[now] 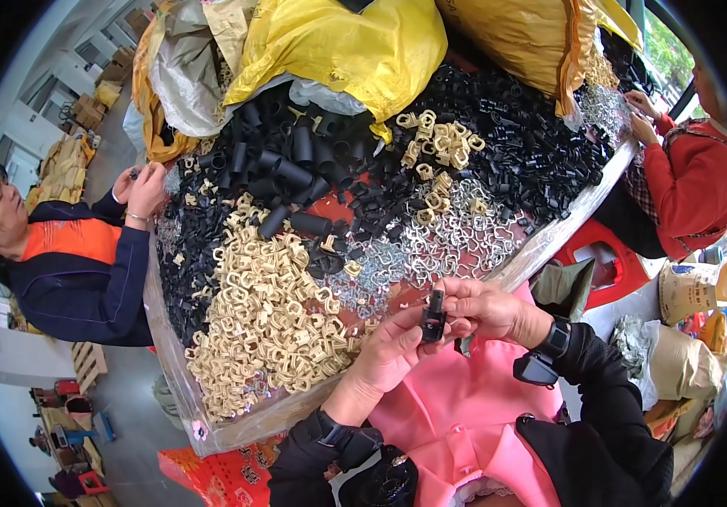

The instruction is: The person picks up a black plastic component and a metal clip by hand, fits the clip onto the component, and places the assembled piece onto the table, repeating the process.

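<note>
A small black plastic part (pixel 432 324), narrow at the top and blocky below, is held upright above the table's near edge. My left hand (pixel 387 351) grips its lower end between thumb and fingers. From the other side my right hand (pixel 498 311) closes its fingertips on the same part; whether a smaller piece is in them too is hidden. Just beyond my hands lie small silvery metal pieces (pixel 372 275) and bent metal hooks (pixel 456 241). A big heap of beige plastic clips (pixel 266 313) sits left of my left hand.
Black tubes (pixel 291 176) and small black parts (pixel 498 127) cover the table's far side, below yellow sacks (pixel 342 55). A wooden rim (pixel 270 420) edges the table. One person (pixel 84 262) works at the left, another (pixel 693 186) at the right, near a red plastic stool (pixel 612 269).
</note>
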`<action>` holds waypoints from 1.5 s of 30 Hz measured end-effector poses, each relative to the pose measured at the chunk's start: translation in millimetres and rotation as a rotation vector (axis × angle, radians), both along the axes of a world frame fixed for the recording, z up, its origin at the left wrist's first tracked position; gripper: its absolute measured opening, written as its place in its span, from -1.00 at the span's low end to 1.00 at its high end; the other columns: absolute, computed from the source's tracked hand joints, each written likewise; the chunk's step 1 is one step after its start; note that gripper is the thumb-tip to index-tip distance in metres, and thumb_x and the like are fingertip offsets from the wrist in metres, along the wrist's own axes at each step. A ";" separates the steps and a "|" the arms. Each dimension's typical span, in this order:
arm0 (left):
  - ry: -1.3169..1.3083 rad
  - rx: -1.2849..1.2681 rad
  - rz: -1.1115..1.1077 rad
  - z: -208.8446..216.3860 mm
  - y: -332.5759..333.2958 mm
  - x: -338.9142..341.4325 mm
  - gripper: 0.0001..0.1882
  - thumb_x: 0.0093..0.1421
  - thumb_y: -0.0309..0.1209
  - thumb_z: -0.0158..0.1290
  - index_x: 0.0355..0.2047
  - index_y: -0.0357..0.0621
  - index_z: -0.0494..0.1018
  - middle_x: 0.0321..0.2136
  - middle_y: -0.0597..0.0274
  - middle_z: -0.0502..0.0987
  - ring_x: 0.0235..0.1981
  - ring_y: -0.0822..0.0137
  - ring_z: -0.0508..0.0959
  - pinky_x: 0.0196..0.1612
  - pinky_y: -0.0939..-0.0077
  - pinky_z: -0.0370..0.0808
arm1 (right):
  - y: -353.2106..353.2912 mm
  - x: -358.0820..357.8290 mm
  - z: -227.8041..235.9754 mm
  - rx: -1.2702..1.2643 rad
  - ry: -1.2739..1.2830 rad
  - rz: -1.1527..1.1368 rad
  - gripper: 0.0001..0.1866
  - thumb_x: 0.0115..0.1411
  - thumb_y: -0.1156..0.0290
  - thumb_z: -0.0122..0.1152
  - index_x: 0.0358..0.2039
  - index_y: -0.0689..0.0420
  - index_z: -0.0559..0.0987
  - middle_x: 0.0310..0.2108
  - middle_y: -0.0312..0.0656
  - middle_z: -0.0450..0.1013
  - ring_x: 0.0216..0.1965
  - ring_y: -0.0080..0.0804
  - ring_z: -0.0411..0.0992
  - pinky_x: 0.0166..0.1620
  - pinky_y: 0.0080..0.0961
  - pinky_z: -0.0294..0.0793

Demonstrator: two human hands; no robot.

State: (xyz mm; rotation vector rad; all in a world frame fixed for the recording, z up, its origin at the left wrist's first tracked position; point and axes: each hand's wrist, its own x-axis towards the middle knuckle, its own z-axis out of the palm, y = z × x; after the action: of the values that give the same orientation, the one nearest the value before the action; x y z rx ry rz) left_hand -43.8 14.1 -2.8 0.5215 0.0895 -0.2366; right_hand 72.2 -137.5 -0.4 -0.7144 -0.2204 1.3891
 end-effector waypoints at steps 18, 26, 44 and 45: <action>0.105 0.010 0.026 3.0 -0.2 -7.2 -0.65 0.09 -0.42 -0.04 -0.09 -0.22 0.27 -0.31 0.26 0.45 -0.31 0.46 0.46 -0.06 0.46 0.36 | -15.3 -11.2 29.0 0.098 -1.808 -0.246 -0.81 -0.04 0.53 0.11 -0.36 0.18 0.38 -0.59 -0.22 0.32 -0.59 -0.34 0.36 -0.54 -0.53 0.34; 0.196 0.053 0.033 1.7 7.0 -9.6 -0.64 0.07 -0.43 -0.02 -0.12 -0.30 0.28 -0.30 0.05 0.44 -0.34 0.30 0.49 -0.26 0.49 0.47 | -14.0 -10.8 22.0 0.010 -1.956 -0.141 -0.80 -0.05 0.49 0.12 -0.36 0.19 0.38 -0.52 -0.17 0.38 -0.50 -0.27 0.41 -0.47 -0.44 0.38; 0.237 -0.049 -0.029 3.5 10.0 -12.1 -0.65 0.09 -0.42 -0.04 -0.12 -0.32 0.27 -0.29 -0.01 0.43 -0.35 0.34 0.48 -0.30 0.59 0.47 | -9.5 -11.0 3.3 -0.009 -1.633 -0.218 -0.88 -0.01 0.48 0.08 -0.43 0.20 0.39 -0.60 -0.11 0.33 -0.60 -0.26 0.37 -0.53 -0.45 0.35; 0.232 -0.034 0.002 6.5 9.5 -12.3 -0.66 0.09 -0.42 -0.04 -0.12 -0.31 0.27 -0.29 -0.01 0.43 -0.35 0.33 0.48 -0.29 0.58 0.47 | -10.7 -10.2 5.2 -0.008 -1.634 -0.228 -0.88 -0.01 0.48 0.08 -0.43 0.20 0.39 -0.60 -0.11 0.33 -0.60 -0.26 0.37 -0.53 -0.45 0.35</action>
State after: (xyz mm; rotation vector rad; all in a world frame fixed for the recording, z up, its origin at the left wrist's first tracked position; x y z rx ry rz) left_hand -56.1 23.7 3.7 0.4588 0.3110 -0.2956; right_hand 62.1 -148.2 4.8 -1.6801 -1.3373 0.2921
